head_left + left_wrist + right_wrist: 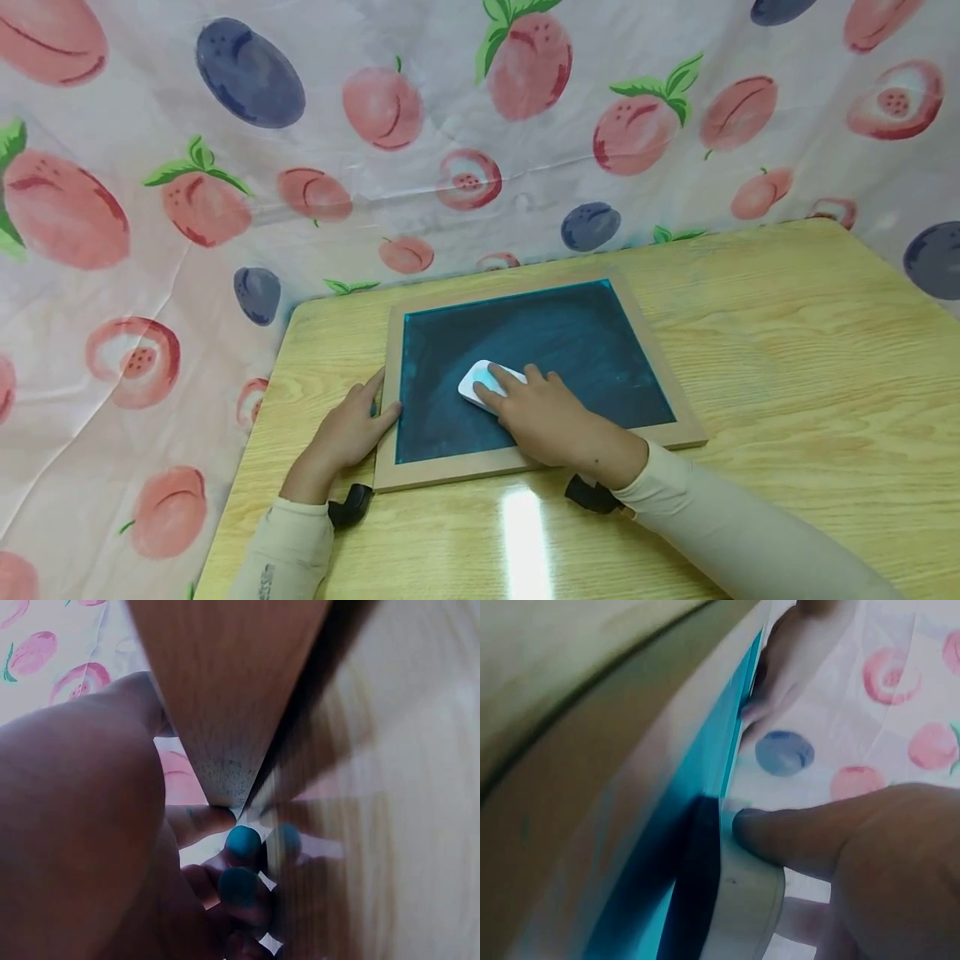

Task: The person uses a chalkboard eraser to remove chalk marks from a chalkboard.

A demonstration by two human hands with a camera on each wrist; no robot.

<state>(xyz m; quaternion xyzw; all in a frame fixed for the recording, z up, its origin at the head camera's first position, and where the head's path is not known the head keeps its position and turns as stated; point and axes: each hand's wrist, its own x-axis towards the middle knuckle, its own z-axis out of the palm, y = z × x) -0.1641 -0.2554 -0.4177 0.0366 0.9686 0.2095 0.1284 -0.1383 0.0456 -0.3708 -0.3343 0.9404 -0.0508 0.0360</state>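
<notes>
A chalkboard (570,350) with a dark face and a light wooden frame lies on the table. On its left side my left hand (351,427) grips the frame, thumb over the top and fingers along the outer edge. In the left wrist view, the frame's edge (225,690) runs beside the fingers, two of which show teal tips. My right hand (551,417) holds a white chalkboard eraser (472,385) against the middle-left of the board, fingers spread over its top. Seen from the right wrist, the eraser (742,907) has a dark underside facing the board, and the thumb presses its white body.
The wood-grain table (795,358) extends right of the board and in front of it. A fruit-printed cloth (420,183) hangs behind the table and down its left side. Black wrist devices (351,505) show under both forearms.
</notes>
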